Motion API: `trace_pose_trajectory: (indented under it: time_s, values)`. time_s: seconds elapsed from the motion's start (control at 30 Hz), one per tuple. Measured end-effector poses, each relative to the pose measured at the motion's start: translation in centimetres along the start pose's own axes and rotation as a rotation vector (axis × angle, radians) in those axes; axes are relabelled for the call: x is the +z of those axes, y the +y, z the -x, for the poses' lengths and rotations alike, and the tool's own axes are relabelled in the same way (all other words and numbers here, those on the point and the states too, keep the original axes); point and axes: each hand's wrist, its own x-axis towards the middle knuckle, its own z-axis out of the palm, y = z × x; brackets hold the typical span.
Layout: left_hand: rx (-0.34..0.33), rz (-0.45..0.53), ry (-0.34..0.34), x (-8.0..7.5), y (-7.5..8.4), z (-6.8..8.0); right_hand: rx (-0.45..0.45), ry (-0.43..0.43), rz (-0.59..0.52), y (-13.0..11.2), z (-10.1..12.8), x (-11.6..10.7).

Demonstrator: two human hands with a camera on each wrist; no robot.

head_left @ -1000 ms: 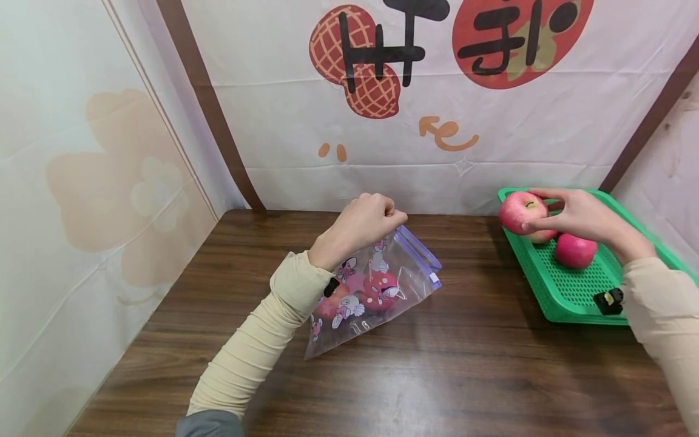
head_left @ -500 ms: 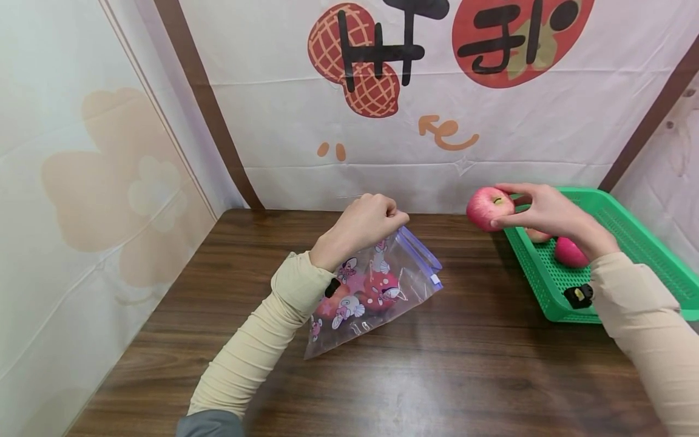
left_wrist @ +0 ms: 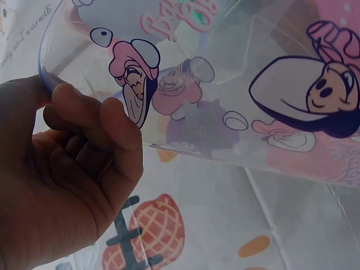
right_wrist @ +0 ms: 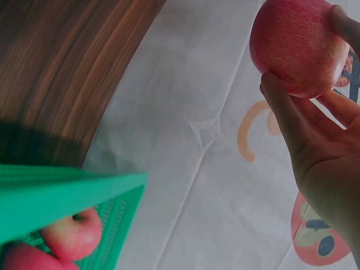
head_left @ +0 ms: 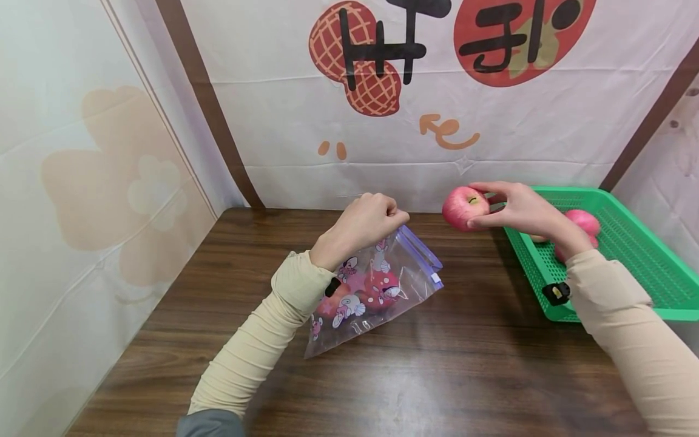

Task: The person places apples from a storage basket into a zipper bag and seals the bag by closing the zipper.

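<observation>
Apple: red-pink, yellowish at the stem dip, held above the counter between bag and green tray.
Right hand: fingers grip the apple.
Left hand: fingers pinch the cartoon-printed zip bag at its rim.
Right wrist view: shows two apples in the tray from below.

Even, bright light, soft glare on table front. Head view bends at edges. Wrist views soft; bag close-up probably out of focus.
</observation>
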Motion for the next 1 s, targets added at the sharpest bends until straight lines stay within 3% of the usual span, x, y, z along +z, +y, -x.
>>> trace_pose_trajectory:
  time_s: [1.0]
  values:
    - [-0.006, -0.021, 0.032, -0.2, -0.4, 0.0, -0.154, -0.055, -0.069, -4.2, -2.2, 4.2]
